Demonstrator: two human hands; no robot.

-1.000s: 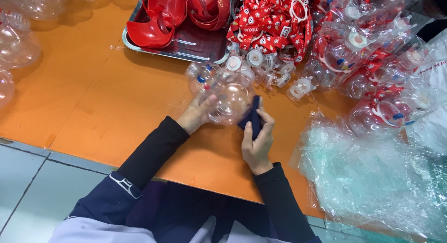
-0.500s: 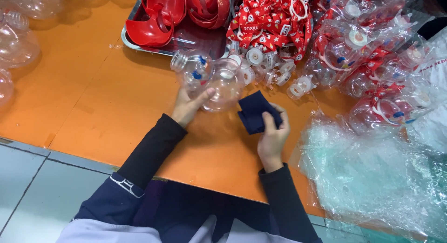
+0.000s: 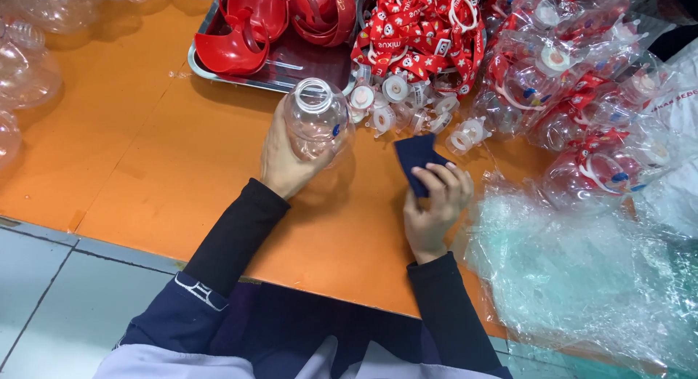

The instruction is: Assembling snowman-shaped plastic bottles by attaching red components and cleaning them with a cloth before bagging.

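Note:
My left hand (image 3: 282,157) grips a clear plastic bottle (image 3: 317,122) with an open neck, held upright over the orange table (image 3: 167,168). My right hand (image 3: 435,204) holds a small dark blue cloth (image 3: 416,156) pinched under the fingers, a little to the right of the bottle and apart from it. Just beyond both hands lies a heap of white and clear bottle lids (image 3: 396,106).
A metal tray (image 3: 218,68) at the back holds red plastic handle parts (image 3: 251,26). Red patterned straps (image 3: 422,30) lie beside it. Finished bottles in clear bags (image 3: 582,95) pile up at the right, loose plastic film (image 3: 574,270) at front right, empty bottles (image 3: 25,66) at far left.
The cloth has come out of the bottle. My right hand drew away to the right with it, while my left hand lifted the bottle upright and toward the tray.

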